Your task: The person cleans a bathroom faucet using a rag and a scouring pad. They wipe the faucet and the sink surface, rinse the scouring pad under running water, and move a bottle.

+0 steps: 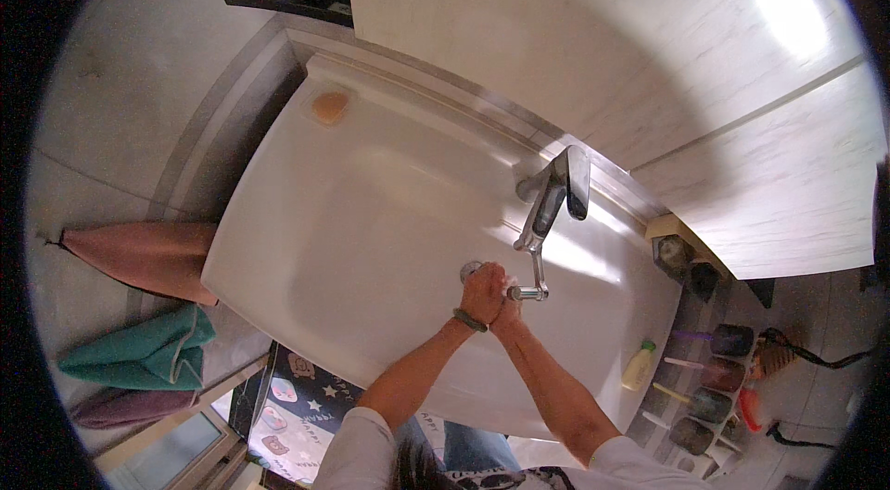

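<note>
Both hands are close together over the white washbasin point(389, 212), just under the spout end of a chrome faucet point(554, 201) with a jointed swivel extension. My left hand point(482, 292), a dark band at its wrist, is curled against the other hand beside the round drain point(470, 272). My right hand point(509, 309) lies partly behind it and under the nozzle. A little white foam or water shows between them. The fingers are largely hidden, and whether they hold anything cannot be told.
An orange bar of soap point(329, 107) lies at the basin's back left corner. A small bottle with a green cap point(638, 366) is on the right rim. Cups and brushes point(709, 375) hang at the right. Pink point(146, 260) and teal point(146, 351) towels hang at the left.
</note>
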The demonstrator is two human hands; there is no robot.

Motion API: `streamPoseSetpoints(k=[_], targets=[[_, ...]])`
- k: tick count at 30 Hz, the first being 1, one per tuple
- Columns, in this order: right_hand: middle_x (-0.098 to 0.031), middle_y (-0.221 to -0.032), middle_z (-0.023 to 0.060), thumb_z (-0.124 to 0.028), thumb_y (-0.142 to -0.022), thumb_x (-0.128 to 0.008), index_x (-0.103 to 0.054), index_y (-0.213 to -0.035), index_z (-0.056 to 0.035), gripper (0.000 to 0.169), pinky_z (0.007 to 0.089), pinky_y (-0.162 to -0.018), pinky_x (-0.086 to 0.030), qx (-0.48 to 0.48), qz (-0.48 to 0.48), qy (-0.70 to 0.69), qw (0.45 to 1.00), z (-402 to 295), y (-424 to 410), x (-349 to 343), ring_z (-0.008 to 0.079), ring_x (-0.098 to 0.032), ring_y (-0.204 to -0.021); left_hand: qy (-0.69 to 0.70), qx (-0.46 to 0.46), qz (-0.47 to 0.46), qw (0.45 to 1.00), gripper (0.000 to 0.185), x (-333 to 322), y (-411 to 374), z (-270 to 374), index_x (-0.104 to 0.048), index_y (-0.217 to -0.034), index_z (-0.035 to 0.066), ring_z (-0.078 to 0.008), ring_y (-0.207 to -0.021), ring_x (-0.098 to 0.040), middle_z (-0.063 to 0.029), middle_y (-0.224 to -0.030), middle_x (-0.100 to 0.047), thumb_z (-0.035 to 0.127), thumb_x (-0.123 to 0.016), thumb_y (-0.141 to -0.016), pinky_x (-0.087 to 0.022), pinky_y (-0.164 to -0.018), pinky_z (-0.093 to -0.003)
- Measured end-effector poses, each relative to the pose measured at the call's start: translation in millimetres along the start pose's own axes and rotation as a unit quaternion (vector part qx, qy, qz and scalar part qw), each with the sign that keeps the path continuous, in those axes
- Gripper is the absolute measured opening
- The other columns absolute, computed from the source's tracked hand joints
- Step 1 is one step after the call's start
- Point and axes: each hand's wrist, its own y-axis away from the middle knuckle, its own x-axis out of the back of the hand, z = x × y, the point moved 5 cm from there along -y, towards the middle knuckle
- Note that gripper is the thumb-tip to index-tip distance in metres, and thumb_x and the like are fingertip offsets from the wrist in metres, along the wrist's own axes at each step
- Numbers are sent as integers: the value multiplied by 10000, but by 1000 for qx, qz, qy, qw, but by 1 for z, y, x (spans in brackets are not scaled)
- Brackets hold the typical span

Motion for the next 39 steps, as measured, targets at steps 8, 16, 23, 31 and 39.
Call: streamPoseSetpoints(k=[8,16,23,31,39], targets=[[-605,-949,110,-242,-913,-521,-541,-1075,24,312,314,-643,-478,266,70,692,668,-54,18,31,205,-599,-810,212,279,-3,937,363,-21,12,-43,-492,-690,66,-155,-557,-489,-71,-639,-523,340,-470,-927,-455,-573,-319],[-645,-888,119,-268,-956,-428,-585,-1044,40,357,281,-553,-509,223,145,600,754,-117,58,0,171,-630,-690,96,262,-101,955,425,51,18,-62,-580,-964,53,-160,-798,-581,-76,-936,-609,288,-806,-690,-503,-727,-306],[-607,-731,53,-478,-952,-392,-599,-897,-31,496,267,-580,-498,227,273,373,857,-134,99,-66,134,-594,-644,122,353,-159,914,404,106,24,-79,-587,-1104,75,-152,-923,-589,-54,-1054,-629,106,-734,-730,-498,-779,-311],[-599,-838,35,-471,-940,-435,-588,-930,-63,436,285,-654,-486,148,211,280,925,-91,99,-96,141,-587,-781,-57,62,-101,991,576,40,19,-9,-519,-1180,148,-318,-1094,-498,-98,-1126,-567,-33,-598,-639,-379,-955,-410],[-640,-878,61,-373,-940,-474,-611,-955,-46,354,364,-767,-510,158,127,125,971,-124,102,-56,201,-612,-838,-230,102,-106,962,514,5,32,-43,-485,-1186,122,-327,-1072,-494,-128,-1111,-539,66,-637,-698,-387,-937,-418]])
